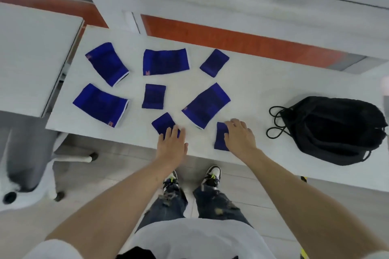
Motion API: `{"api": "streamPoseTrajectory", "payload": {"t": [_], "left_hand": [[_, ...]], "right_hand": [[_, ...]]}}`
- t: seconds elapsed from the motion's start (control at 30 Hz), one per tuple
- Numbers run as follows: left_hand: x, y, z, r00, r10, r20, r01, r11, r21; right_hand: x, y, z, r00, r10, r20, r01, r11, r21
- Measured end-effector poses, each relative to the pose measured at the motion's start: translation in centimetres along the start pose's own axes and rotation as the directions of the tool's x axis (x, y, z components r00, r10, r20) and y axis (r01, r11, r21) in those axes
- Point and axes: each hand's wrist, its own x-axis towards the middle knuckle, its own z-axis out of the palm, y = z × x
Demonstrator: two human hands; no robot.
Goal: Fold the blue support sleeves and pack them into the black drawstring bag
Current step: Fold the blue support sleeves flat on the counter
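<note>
Several blue support sleeves lie flat and spread over the white table [252,82]. My left hand [171,144] rests palm down with its fingers on the near edge of a small blue sleeve [162,123]. My right hand [240,135] lies flat, covering the right part of another small blue sleeve [220,136] at the table's front edge. A larger sleeve [205,105] lies between and beyond the hands. The black drawstring bag [334,130] sits at the right, its cords [274,120] looping to the left.
A second white table [31,54] stands at the left, with a white wheeled chair [31,170] below it. Larger sleeves [101,104] [107,63] [165,62] lie at left and back. Small sleeves [153,96] [214,62] lie mid-table. My shoes [211,175] stand below the front edge.
</note>
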Motion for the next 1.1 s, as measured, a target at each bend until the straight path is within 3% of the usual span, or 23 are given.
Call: {"api": "streamPoseTrajectory", "payload": {"t": [0.3,0.5,0.6,0.73,0.8,0.9,1.1], "left_hand": [[0.2,0.8,1.9,0.987,-0.100,0.129,0.097,0.995,0.030],[0.6,0.5,1.5,0.987,-0.086,0.132,0.088,0.996,-0.006],[0.4,0.2,1.2,0.995,-0.055,0.077,0.059,0.997,-0.055],[0.5,0.2,0.3,0.990,0.071,-0.125,-0.092,0.982,-0.164],[0.5,0.5,-0.3,0.986,0.085,-0.143,-0.129,0.933,-0.337],[0.6,0.7,-1.1,0.992,0.028,-0.119,-0.097,0.771,-0.629],[0.2,-1.7,-1.3,0.981,-0.188,-0.037,0.041,0.390,-0.920]], "right_hand": [[3.8,2.5,2.6,0.993,-0.065,0.095,0.065,0.998,0.007],[4.6,3.1,3.3,0.997,-0.062,0.036,0.061,0.998,0.035],[4.0,3.0,2.7,0.998,-0.066,-0.006,0.066,0.997,0.042],[2.9,2.1,0.2,0.991,-0.117,0.064,0.106,0.982,0.155],[2.4,0.9,-1.2,0.980,-0.159,0.116,0.118,0.946,0.301],[2.2,-1.8,-2.9,0.964,-0.229,0.136,0.150,0.889,0.432],[3.6,-8.4,-4.0,0.952,-0.303,0.048,0.211,0.760,0.615]]}}
